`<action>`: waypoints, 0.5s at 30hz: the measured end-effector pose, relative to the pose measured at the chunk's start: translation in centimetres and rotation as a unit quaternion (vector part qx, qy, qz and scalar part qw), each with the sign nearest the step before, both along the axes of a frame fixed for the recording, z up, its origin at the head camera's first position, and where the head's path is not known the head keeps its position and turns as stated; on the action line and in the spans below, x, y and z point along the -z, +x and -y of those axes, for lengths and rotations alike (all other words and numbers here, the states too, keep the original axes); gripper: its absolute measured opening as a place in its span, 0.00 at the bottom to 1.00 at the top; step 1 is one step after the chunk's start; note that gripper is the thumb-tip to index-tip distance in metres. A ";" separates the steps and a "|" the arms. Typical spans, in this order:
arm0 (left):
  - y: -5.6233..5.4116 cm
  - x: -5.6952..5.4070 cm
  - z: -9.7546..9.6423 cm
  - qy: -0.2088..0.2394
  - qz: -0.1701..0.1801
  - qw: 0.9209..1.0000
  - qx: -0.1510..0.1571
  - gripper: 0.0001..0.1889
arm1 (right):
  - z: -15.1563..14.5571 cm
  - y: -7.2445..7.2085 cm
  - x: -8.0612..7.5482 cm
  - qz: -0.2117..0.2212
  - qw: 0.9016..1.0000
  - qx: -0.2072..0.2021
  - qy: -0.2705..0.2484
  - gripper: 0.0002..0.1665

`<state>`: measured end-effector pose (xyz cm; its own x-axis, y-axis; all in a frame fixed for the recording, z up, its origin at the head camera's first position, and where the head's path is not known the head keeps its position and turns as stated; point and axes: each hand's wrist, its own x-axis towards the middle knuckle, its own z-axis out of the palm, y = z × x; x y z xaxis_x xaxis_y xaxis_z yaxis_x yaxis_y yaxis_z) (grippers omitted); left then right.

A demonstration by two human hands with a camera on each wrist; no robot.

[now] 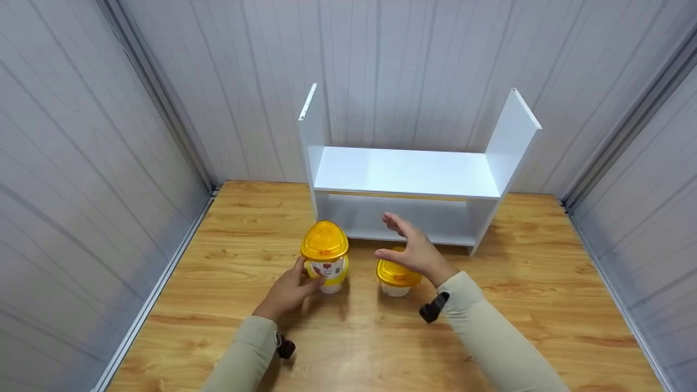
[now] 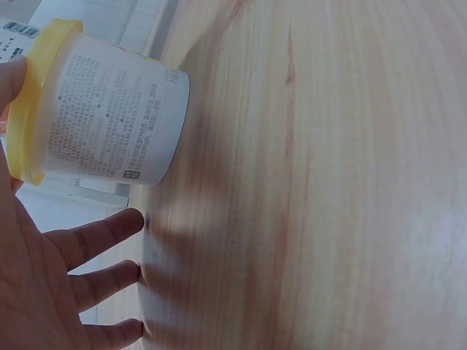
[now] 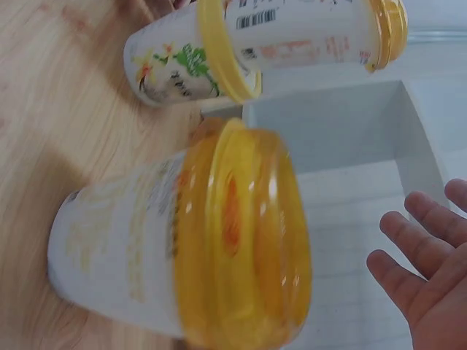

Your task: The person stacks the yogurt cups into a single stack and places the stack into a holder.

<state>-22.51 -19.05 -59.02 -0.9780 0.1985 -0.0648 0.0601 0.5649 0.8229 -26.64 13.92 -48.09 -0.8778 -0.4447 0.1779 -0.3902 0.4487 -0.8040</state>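
Two white cups are stacked upright at centre left of the head view. The upper cup has a domed yellow lid, and the lower cup has a yellow rim and stands on the table. My left hand holds the stack from the left, thumb and forefinger around its middle near the yellow rim; its other fingers spread out below in the left wrist view. To the right, a single white cup with a translucent yellow lid stands on the table. My right hand hovers over it, fingers spread and holding nothing.
A white two-level shelf with tall side panels stands just behind the cups. The wooden table is bounded by pale panelled walls at the back and both sides.
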 end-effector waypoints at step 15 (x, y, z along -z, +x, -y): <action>-0.1 -0.4 -0.1 -0.015 0.006 1.000 -0.008 0.42 | -3.5 0.3 3.2 0.022 0.999 0.029 0.001 0.52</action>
